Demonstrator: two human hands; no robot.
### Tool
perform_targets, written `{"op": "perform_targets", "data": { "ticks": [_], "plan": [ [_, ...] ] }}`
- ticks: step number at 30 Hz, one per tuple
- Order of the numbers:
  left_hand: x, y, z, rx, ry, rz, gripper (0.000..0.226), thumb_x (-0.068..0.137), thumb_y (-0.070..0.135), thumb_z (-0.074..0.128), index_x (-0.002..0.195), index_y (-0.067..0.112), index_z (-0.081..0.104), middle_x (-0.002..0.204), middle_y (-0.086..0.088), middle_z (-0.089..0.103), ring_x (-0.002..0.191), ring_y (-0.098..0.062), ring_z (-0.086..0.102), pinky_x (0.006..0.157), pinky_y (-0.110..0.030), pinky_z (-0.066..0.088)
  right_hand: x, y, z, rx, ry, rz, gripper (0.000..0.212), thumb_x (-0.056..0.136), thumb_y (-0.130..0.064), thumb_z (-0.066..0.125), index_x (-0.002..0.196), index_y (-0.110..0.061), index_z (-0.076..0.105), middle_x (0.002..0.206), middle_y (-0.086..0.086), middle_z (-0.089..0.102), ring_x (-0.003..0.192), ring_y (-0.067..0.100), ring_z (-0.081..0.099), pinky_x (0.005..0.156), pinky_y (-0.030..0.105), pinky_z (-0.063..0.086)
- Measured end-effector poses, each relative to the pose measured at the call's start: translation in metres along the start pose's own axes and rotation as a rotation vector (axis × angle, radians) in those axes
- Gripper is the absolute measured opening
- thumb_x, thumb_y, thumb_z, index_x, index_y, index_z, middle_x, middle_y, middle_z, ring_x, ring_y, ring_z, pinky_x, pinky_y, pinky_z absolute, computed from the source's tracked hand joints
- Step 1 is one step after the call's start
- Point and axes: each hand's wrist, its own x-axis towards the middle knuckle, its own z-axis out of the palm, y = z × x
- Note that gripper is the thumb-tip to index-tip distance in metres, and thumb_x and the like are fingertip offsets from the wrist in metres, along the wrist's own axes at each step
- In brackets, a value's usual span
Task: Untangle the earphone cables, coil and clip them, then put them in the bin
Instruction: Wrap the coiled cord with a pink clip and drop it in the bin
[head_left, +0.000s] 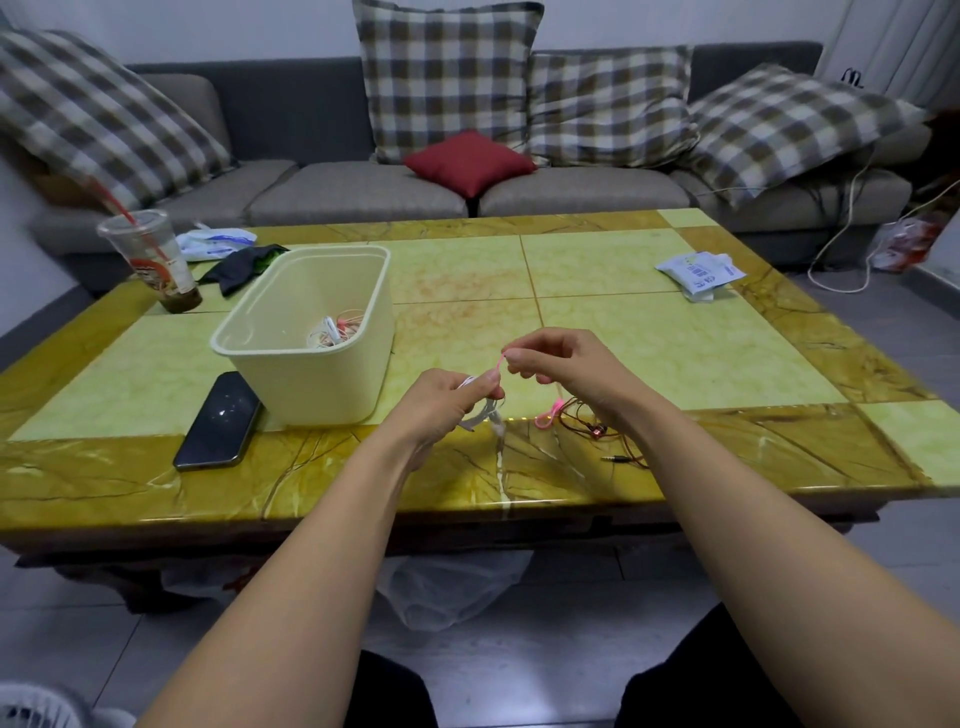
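Observation:
Above the table's front edge my left hand (447, 402) grips a coiled white earphone cable (480, 415). My right hand (563, 366) pinches the end of a pink clip tie (498, 366) that runs down to the coil. Another pink clip tie (550, 415) lies on the table beside a tangled red-brown earphone cable (597, 431), partly hidden under my right wrist. Its jack plug (618, 459) lies near the front edge. The cream bin (311, 332) stands to the left and holds several coiled earphones (335, 332).
A black phone (218, 421) lies left of the bin's front corner. A plastic cup with a straw (156, 260), a dark cloth (239, 267) and a tissue pack (215, 244) sit at the back left. A white packet (698, 273) lies back right. A sofa with cushions stands behind the table.

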Motion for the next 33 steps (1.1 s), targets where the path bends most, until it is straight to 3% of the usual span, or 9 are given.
{"op": "perform_targets", "data": {
  "ticks": [2,5,9,15,18,21,26,29,33],
  "plan": [
    [-0.002,0.000,-0.002,0.006,-0.003,-0.008,0.035,0.094,0.041,0.058,0.097,0.009,0.072,0.096,-0.001,0.069,0.099,-0.018,0.059,0.092,-0.035,0.038,-0.002,-0.002,-0.003,0.052,-0.003,0.020,0.025,0.088,-0.029,0.071,0.109,-0.015,0.070,0.093,0.005,0.075,0.083,0.011,0.066,0.079,0.029,0.051],
    [-0.003,0.001,-0.003,0.007,-0.032,-0.004,0.037,0.093,0.042,0.059,0.099,0.008,0.073,0.089,0.000,0.070,0.090,-0.009,0.058,0.087,-0.030,0.038,-0.007,-0.005,-0.003,0.117,-0.140,0.103,0.037,0.087,-0.025,0.072,0.121,-0.012,0.062,0.088,0.009,0.074,0.079,0.016,0.067,0.084,0.034,0.054],
    [-0.005,0.003,-0.002,0.035,-0.022,0.026,0.036,0.093,0.038,0.059,0.100,0.006,0.072,0.084,0.003,0.067,0.082,0.004,0.053,0.073,-0.022,0.039,-0.012,-0.009,0.002,0.026,-0.198,0.086,0.021,0.086,-0.025,0.073,0.102,-0.010,0.069,0.072,-0.003,0.067,0.068,0.007,0.059,0.066,0.020,0.049],
    [-0.006,0.006,-0.003,0.069,-0.051,0.051,0.038,0.095,0.040,0.056,0.099,0.006,0.073,0.083,0.010,0.066,0.083,0.005,0.051,0.074,-0.023,0.038,-0.013,-0.012,-0.002,0.093,-0.166,0.155,0.011,0.090,-0.014,0.068,0.087,-0.004,0.064,0.066,0.002,0.061,0.064,0.017,0.061,0.058,0.022,0.051],
    [-0.007,0.008,-0.002,0.089,-0.073,0.061,0.037,0.103,0.030,0.042,0.082,0.013,0.067,0.053,0.018,0.050,0.056,-0.001,0.041,0.061,-0.022,0.033,-0.009,-0.012,-0.004,0.193,0.089,0.160,0.012,0.093,-0.011,0.063,0.093,0.001,0.061,0.056,-0.003,0.057,0.049,0.011,0.046,0.047,0.025,0.040],
    [-0.008,0.010,0.002,0.136,-0.149,0.131,0.035,0.102,0.021,0.035,0.071,0.016,0.050,0.058,0.010,0.037,0.055,-0.005,0.032,0.060,-0.025,0.028,-0.007,-0.009,-0.004,0.153,0.320,0.127,0.013,0.090,-0.013,0.068,0.089,-0.001,0.063,0.057,0.001,0.054,0.040,0.008,0.041,0.038,0.021,0.031],
    [-0.009,0.012,0.009,0.253,-0.180,0.255,0.036,0.105,0.027,0.035,0.073,0.015,0.043,0.066,0.006,0.036,0.061,-0.008,0.032,0.058,-0.021,0.030,-0.010,-0.002,0.009,-0.059,0.076,0.148,0.014,0.088,-0.013,0.069,0.086,0.000,0.073,0.058,0.002,0.059,0.046,0.008,0.044,0.040,0.018,0.033],
    [-0.006,0.012,0.009,0.334,-0.135,0.309,0.038,0.105,0.024,0.035,0.069,0.016,0.042,0.065,0.005,0.038,0.061,-0.011,0.033,0.061,-0.027,0.028,-0.011,-0.005,0.004,-0.062,-0.076,0.215,0.018,0.092,-0.016,0.065,0.081,-0.005,0.075,0.051,0.000,0.053,0.044,0.007,0.040,0.040,0.018,0.029],
    [-0.003,0.011,0.010,0.392,-0.048,0.331,0.040,0.105,0.022,0.035,0.066,0.017,0.043,0.062,0.006,0.039,0.058,-0.009,0.034,0.058,-0.029,0.027,-0.012,-0.009,0.000,0.067,-0.174,0.280,0.028,0.095,-0.015,0.052,0.092,0.004,0.072,0.048,0.000,0.043,0.044,0.010,0.033,0.042,0.021,0.027]
  ]
}}
